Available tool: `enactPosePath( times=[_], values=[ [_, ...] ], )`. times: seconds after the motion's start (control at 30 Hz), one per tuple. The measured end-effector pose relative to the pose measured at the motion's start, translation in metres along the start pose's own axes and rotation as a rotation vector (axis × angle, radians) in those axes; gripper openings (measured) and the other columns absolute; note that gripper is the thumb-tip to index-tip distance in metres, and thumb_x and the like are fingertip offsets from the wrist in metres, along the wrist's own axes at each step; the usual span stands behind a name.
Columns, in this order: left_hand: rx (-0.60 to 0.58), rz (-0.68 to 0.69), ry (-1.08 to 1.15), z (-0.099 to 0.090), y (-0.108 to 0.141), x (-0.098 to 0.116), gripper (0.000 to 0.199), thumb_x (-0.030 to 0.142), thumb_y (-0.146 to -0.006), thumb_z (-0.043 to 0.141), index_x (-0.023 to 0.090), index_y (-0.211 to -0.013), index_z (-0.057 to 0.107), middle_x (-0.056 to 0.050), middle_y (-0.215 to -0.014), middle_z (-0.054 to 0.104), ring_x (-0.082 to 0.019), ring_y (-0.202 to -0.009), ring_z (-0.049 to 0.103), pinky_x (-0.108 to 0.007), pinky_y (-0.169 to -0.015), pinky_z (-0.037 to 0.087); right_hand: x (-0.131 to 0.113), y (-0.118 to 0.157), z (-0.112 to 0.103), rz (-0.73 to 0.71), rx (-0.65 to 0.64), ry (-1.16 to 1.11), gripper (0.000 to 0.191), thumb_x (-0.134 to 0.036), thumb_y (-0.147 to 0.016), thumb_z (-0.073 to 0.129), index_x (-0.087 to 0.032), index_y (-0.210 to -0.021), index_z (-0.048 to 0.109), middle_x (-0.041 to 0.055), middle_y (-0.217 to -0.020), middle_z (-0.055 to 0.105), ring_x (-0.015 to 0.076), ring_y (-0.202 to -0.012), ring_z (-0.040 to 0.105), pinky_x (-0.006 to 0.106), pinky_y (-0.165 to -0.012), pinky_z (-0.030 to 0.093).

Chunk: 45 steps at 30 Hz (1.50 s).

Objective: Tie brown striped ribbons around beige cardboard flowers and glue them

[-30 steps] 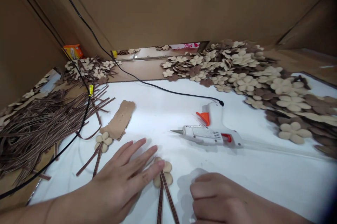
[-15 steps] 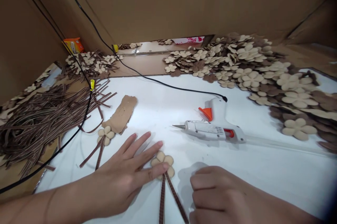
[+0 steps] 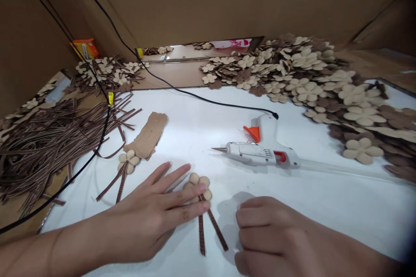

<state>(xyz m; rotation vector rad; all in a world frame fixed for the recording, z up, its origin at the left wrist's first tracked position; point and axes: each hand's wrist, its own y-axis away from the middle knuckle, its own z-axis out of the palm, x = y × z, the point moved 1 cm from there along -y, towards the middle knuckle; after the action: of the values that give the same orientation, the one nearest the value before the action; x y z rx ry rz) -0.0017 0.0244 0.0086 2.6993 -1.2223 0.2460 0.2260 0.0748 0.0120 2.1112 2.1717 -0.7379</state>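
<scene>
My left hand [image 3: 152,214] lies palm down with its fingers spread. Two of its fingertips rest on a beige padded fabric flower [image 3: 204,180] and on the top of the brown plaid ribbon [image 3: 212,229], whose two tails fan out toward me. To the right, my right hand [image 3: 273,236] is closed with the fingers curled under; whatever it may hold is hidden. Beyond both hands a white glue gun [image 3: 248,153] with an orange stand lies on its side, nozzle pointing left. Another flower with ribbon tails [image 3: 129,161] sits left of my left hand.
A torn cardboard piece [image 3: 147,134] lies behind the second flower. Cut ribbons [image 3: 55,142] are heaped at left. Beige and brown flowers [image 3: 302,86] pile up at right. A black cord [image 3: 208,104] crosses the white board to the glue gun. Cardboard walls [image 3: 195,4] enclose the back.
The flower and its ribbon have shifted slightly up in the view, so the ribbon ends now show. A second left fingertip now presses lower, on the ribbon. My right hand stays closed.
</scene>
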Motion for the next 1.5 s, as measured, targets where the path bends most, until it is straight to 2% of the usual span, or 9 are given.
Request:
enactPosePath(
  times=[0.2,0.33,0.43,0.6,0.73,0.83,1.07,1.27,1.5],
  values=[
    [-0.062,-0.001,0.000,-0.004,-0.002,-0.001,0.065,0.005,-0.078,0.045,0.027,-0.138,0.033,0.002,-0.151,0.019,-0.035,-0.137,0.013,-0.063,-0.103,0.024,0.000,0.002,0.000,0.012,-0.022,-0.029,0.058,-0.013,-0.095,0.015,-0.014,-0.060,0.062,0.0033,-0.050,0.047,0.0158,-0.052,0.036,0.031,-0.050,0.024],
    [-0.037,0.018,0.042,-0.003,-0.001,-0.003,0.066,0.006,-0.078,0.047,0.032,-0.137,0.035,0.002,-0.151,0.020,-0.035,-0.137,0.017,-0.064,-0.102,0.024,0.001,0.004,0.003,0.038,-0.015,-0.035,0.053,-0.014,-0.096,0.019,-0.016,-0.058,0.058,0.0026,-0.051,0.048,0.0152,-0.052,0.038,0.031,-0.050,0.025],
    [-0.002,0.024,0.068,-0.002,0.000,-0.003,0.068,0.002,-0.075,0.046,0.034,-0.135,0.037,0.002,-0.151,0.019,-0.032,-0.137,0.018,-0.062,-0.104,0.022,0.000,0.005,0.004,0.073,0.059,-0.053,0.048,-0.014,-0.096,0.023,-0.015,-0.066,0.062,0.0026,-0.055,0.053,0.0146,-0.055,0.043,0.030,-0.053,0.033],
    [0.110,-0.015,0.090,0.001,0.002,-0.004,0.063,0.004,-0.078,0.043,0.025,-0.137,0.036,0.002,-0.146,0.032,-0.026,-0.139,0.014,-0.052,-0.110,0.020,0.002,0.000,0.005,0.189,0.157,-0.054,0.033,-0.017,-0.096,0.033,-0.017,-0.096,0.066,0.0014,-0.087,0.068,0.0135,-0.082,0.058,0.025,-0.078,0.045],
    [0.052,0.024,0.087,0.001,0.001,-0.006,0.063,0.006,-0.078,0.047,0.026,-0.137,0.036,0.001,-0.146,0.032,-0.030,-0.138,0.015,-0.056,-0.107,0.024,0.006,0.001,0.005,0.106,0.133,0.065,0.034,-0.015,-0.097,0.031,-0.017,-0.105,0.065,-0.0016,-0.105,0.069,0.0124,-0.100,0.058,0.026,-0.102,0.035],
    [0.018,0.009,0.091,-0.001,0.001,-0.007,0.064,0.006,-0.077,0.047,0.029,-0.136,0.037,0.003,-0.148,0.028,-0.032,-0.138,0.015,-0.057,-0.106,0.027,0.008,0.007,0.005,0.071,0.120,0.101,0.037,-0.015,-0.097,0.029,-0.018,-0.106,0.064,-0.0026,-0.110,0.067,0.0120,-0.107,0.056,0.028,-0.109,0.028],
    [0.031,-0.008,0.106,-0.004,0.003,-0.007,0.064,0.002,-0.077,0.046,0.033,-0.133,0.042,0.002,-0.148,0.027,-0.031,-0.138,0.016,-0.056,-0.104,0.031,0.007,0.011,0.008,0.091,0.175,0.046,0.037,-0.015,-0.097,0.029,-0.017,-0.102,0.066,-0.0024,-0.099,0.070,0.0107,-0.102,0.059,0.026,-0.109,0.026],
    [0.139,0.021,0.150,-0.006,0.004,-0.008,0.062,0.000,-0.079,0.040,0.019,-0.138,0.035,-0.002,-0.145,0.036,-0.022,-0.139,0.011,-0.046,-0.110,0.028,0.007,0.014,0.005,0.062,0.230,0.139,0.031,-0.016,-0.095,0.036,-0.019,-0.097,0.067,-0.0044,-0.104,0.069,0.0108,-0.104,0.058,0.027,-0.111,0.026],
    [0.065,0.017,0.077,-0.001,0.003,-0.006,0.065,0.003,-0.078,0.045,0.020,-0.139,0.032,-0.001,-0.146,0.033,-0.029,-0.139,0.008,-0.054,-0.108,0.025,0.012,0.011,0.003,0.099,0.180,0.158,0.035,-0.014,-0.096,0.031,-0.017,-0.105,0.065,0.0015,-0.106,0.068,0.0127,-0.110,0.056,0.030,-0.106,0.036]
  ],
)
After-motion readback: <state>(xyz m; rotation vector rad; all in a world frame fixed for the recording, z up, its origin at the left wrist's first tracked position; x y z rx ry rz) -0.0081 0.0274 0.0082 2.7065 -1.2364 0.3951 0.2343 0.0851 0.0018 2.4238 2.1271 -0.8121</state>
